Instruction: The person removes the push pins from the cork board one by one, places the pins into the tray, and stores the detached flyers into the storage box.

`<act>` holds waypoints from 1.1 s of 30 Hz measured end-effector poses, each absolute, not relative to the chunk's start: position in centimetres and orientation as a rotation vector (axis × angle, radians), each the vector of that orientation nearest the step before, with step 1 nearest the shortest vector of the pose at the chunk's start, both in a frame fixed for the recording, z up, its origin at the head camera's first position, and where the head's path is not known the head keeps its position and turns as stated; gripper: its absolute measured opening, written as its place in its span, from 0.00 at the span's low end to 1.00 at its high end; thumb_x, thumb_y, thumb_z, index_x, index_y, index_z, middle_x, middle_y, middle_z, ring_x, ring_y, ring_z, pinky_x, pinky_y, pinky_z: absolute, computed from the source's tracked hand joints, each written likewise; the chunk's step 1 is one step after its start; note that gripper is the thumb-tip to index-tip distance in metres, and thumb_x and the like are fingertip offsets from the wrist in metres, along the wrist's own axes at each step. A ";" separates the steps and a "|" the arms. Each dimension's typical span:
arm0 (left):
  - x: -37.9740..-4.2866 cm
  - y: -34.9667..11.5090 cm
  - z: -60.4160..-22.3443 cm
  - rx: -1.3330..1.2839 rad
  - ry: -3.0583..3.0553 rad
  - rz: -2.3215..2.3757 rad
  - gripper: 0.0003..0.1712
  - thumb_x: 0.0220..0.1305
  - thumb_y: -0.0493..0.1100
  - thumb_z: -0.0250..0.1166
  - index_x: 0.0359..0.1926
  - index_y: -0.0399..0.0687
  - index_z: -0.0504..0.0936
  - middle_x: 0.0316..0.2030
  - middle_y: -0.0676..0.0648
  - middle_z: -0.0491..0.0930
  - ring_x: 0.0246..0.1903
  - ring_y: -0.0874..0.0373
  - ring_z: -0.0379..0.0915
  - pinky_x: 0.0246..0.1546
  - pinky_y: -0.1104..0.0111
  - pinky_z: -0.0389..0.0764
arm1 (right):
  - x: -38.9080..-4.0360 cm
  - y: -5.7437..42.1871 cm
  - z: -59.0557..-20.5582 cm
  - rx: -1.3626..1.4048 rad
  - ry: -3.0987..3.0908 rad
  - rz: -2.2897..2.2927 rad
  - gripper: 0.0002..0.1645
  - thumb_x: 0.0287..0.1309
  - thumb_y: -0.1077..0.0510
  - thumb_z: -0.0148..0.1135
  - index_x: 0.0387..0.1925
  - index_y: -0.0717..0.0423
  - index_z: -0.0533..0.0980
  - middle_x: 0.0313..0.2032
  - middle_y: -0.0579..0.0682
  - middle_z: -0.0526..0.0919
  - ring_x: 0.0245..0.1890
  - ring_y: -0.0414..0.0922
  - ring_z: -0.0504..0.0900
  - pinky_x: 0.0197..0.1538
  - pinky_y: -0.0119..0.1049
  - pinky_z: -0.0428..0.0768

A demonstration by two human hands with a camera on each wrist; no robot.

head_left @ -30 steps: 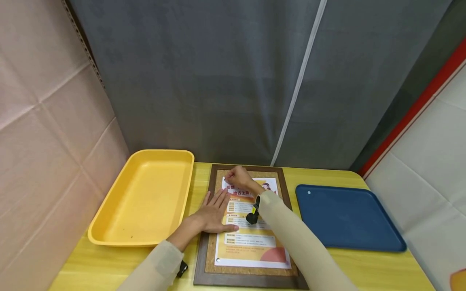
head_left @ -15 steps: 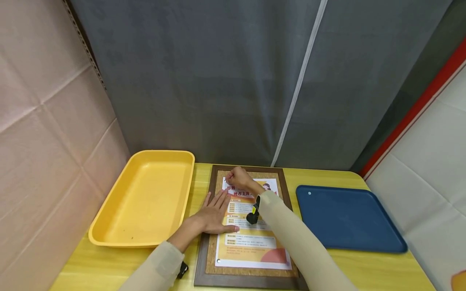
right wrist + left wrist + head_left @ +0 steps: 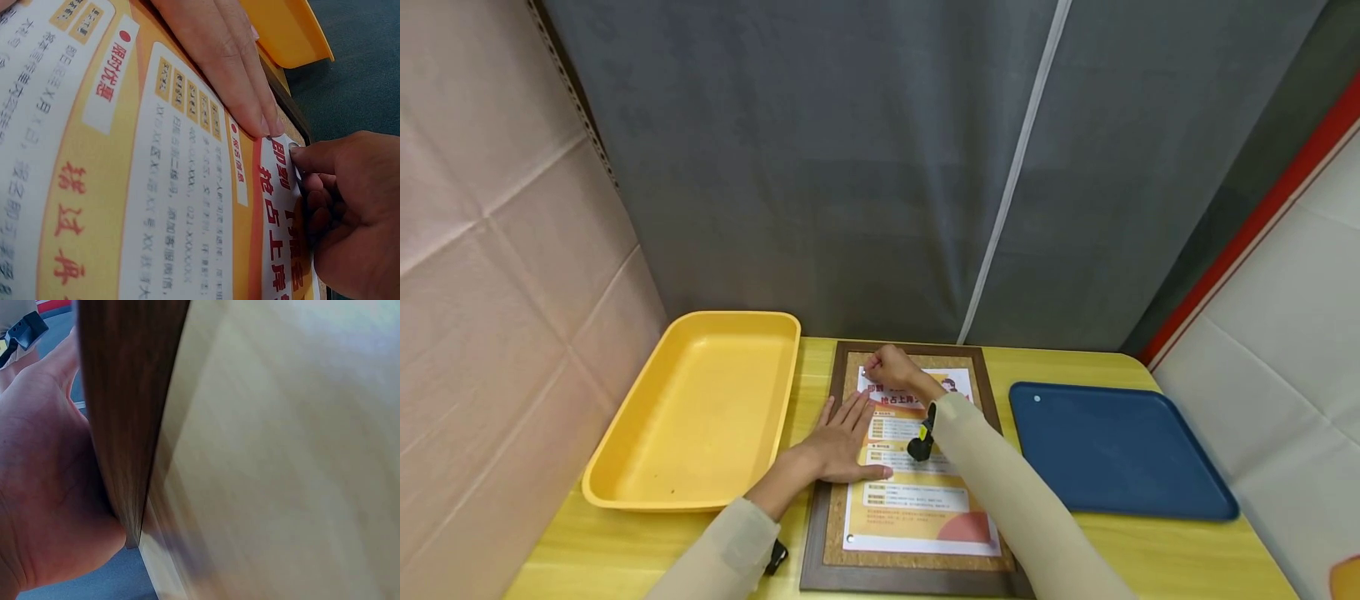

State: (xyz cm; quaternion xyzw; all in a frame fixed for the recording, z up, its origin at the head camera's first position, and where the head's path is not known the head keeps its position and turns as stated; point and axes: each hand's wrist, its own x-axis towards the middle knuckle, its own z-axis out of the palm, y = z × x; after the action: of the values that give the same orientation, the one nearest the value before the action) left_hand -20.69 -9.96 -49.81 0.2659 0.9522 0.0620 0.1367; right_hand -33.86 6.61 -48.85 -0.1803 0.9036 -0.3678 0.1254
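A printed poster [image 3: 917,521] lies on a cork board [image 3: 835,533] with a brown wooden frame [image 3: 917,577]. My left hand [image 3: 838,446] rests flat on the poster's left part, fingers spread; in the left wrist view its heel [image 3: 56,550] lies against the frame's edge. At the poster's far left corner, my right hand [image 3: 895,368] has its fingers curled and its thumb tip at a small silvery thumbtack [image 3: 293,145], mostly hidden by the hand. Another round silver thumbtack [image 3: 850,538] sits in the near left corner.
Left of the board stands a deep yellow tray [image 3: 700,400] with a few small dark specks. On the right lies a flat dark blue tray [image 3: 1120,450]. Both are on the yellow wood-grain table [image 3: 1172,550]. A grey curtain [image 3: 820,167] hangs behind.
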 end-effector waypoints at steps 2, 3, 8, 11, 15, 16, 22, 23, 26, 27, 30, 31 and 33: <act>-20.7 -10.0 -49.8 0.769 2.761 0.177 0.69 0.65 0.84 0.52 0.86 0.40 0.42 0.86 0.40 0.35 0.85 0.45 0.29 0.81 0.41 0.35 | -33.8 6.6 -48.9 -0.524 2.631 -1.068 0.08 0.71 0.65 0.63 0.42 0.63 0.86 0.37 0.52 0.88 0.31 0.41 0.80 0.38 0.31 0.79; -20.7 -10.0 -49.8 0.766 2.760 0.174 0.69 0.65 0.84 0.52 0.86 0.40 0.42 0.86 0.40 0.34 0.85 0.45 0.29 0.81 0.41 0.35 | -33.8 6.6 -48.9 -0.520 2.632 -1.069 0.08 0.71 0.65 0.63 0.42 0.63 0.86 0.37 0.52 0.87 0.31 0.41 0.80 0.38 0.31 0.79; -20.7 -10.0 -49.8 0.762 2.760 0.173 0.70 0.64 0.86 0.51 0.86 0.41 0.42 0.86 0.41 0.34 0.85 0.46 0.29 0.81 0.41 0.35 | -33.8 6.6 -49.0 -0.518 2.632 -1.082 0.07 0.71 0.64 0.63 0.41 0.62 0.85 0.36 0.52 0.87 0.31 0.41 0.79 0.39 0.32 0.79; -20.8 -10.0 -49.7 0.761 2.762 0.171 0.70 0.64 0.86 0.51 0.86 0.41 0.42 0.86 0.41 0.34 0.85 0.46 0.29 0.81 0.41 0.35 | -33.8 6.6 -48.9 -0.515 2.622 -1.092 0.06 0.71 0.64 0.63 0.41 0.62 0.85 0.36 0.52 0.86 0.32 0.41 0.79 0.40 0.32 0.79; -20.8 -9.9 -49.7 0.761 2.764 0.166 0.70 0.64 0.86 0.51 0.86 0.41 0.42 0.86 0.41 0.35 0.85 0.46 0.29 0.81 0.41 0.35 | -33.8 6.6 -48.8 -0.513 2.611 -1.091 0.06 0.71 0.64 0.63 0.41 0.63 0.85 0.36 0.51 0.85 0.32 0.41 0.79 0.39 0.32 0.78; -20.8 -9.9 -49.7 0.762 2.765 0.164 0.70 0.64 0.86 0.51 0.86 0.41 0.42 0.86 0.41 0.35 0.85 0.45 0.29 0.81 0.41 0.35 | -33.8 6.7 -48.8 -0.518 2.612 -1.088 0.06 0.71 0.64 0.63 0.41 0.63 0.85 0.35 0.51 0.86 0.32 0.41 0.79 0.39 0.32 0.78; -20.7 -9.9 -49.6 0.763 2.765 0.168 0.70 0.64 0.85 0.51 0.86 0.41 0.42 0.86 0.41 0.35 0.85 0.45 0.30 0.81 0.41 0.36 | -34.0 6.7 -48.8 -0.550 2.603 -1.063 0.07 0.71 0.64 0.63 0.42 0.63 0.85 0.35 0.52 0.85 0.31 0.41 0.79 0.38 0.31 0.78; -20.7 -9.9 -49.6 0.763 2.764 0.170 0.70 0.64 0.86 0.51 0.86 0.41 0.42 0.86 0.41 0.35 0.85 0.45 0.30 0.81 0.41 0.35 | -34.0 6.7 -48.8 -0.550 2.598 -1.059 0.07 0.71 0.64 0.63 0.42 0.63 0.85 0.36 0.51 0.85 0.32 0.41 0.79 0.38 0.31 0.78; -20.7 -9.9 -49.7 0.763 2.762 0.172 0.70 0.64 0.86 0.51 0.86 0.41 0.42 0.86 0.41 0.35 0.85 0.45 0.30 0.81 0.41 0.35 | -34.0 6.8 -48.8 -0.553 2.591 -1.045 0.07 0.72 0.64 0.62 0.43 0.63 0.85 0.36 0.51 0.85 0.32 0.41 0.79 0.39 0.30 0.78; -20.7 -9.9 -49.8 0.763 2.762 0.174 0.70 0.64 0.85 0.51 0.86 0.41 0.42 0.86 0.41 0.35 0.85 0.45 0.30 0.81 0.41 0.35 | -34.0 6.8 -48.8 -0.556 2.591 -1.041 0.08 0.72 0.65 0.62 0.43 0.63 0.85 0.36 0.51 0.85 0.32 0.40 0.78 0.39 0.30 0.77; -20.8 -9.9 -49.8 0.767 2.762 0.176 0.70 0.64 0.85 0.51 0.86 0.41 0.42 0.86 0.41 0.35 0.85 0.46 0.30 0.81 0.41 0.35 | -34.1 6.9 -48.8 -0.571 2.591 -1.031 0.08 0.71 0.65 0.61 0.42 0.62 0.85 0.35 0.50 0.84 0.31 0.40 0.78 0.38 0.30 0.77; -20.8 -9.9 -49.8 0.769 2.762 0.178 0.70 0.64 0.85 0.51 0.86 0.41 0.42 0.86 0.41 0.35 0.85 0.45 0.30 0.81 0.41 0.35 | -34.1 6.9 -48.8 -0.582 2.593 -1.025 0.08 0.71 0.65 0.60 0.41 0.62 0.85 0.34 0.49 0.84 0.31 0.39 0.77 0.38 0.30 0.76; -20.8 -9.9 -49.8 0.770 2.762 0.175 0.70 0.64 0.85 0.51 0.86 0.41 0.42 0.86 0.41 0.34 0.85 0.45 0.29 0.81 0.41 0.35 | -34.1 6.9 -48.7 -0.609 2.596 -1.021 0.08 0.71 0.65 0.60 0.40 0.62 0.85 0.33 0.48 0.84 0.30 0.39 0.76 0.37 0.29 0.76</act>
State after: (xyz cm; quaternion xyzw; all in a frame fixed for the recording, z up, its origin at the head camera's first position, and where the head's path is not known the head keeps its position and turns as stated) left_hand -20.80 -9.88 -49.76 0.2657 0.9528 0.0603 0.1339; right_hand -34.13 6.94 -48.73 -0.2110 0.8999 -0.3538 0.1429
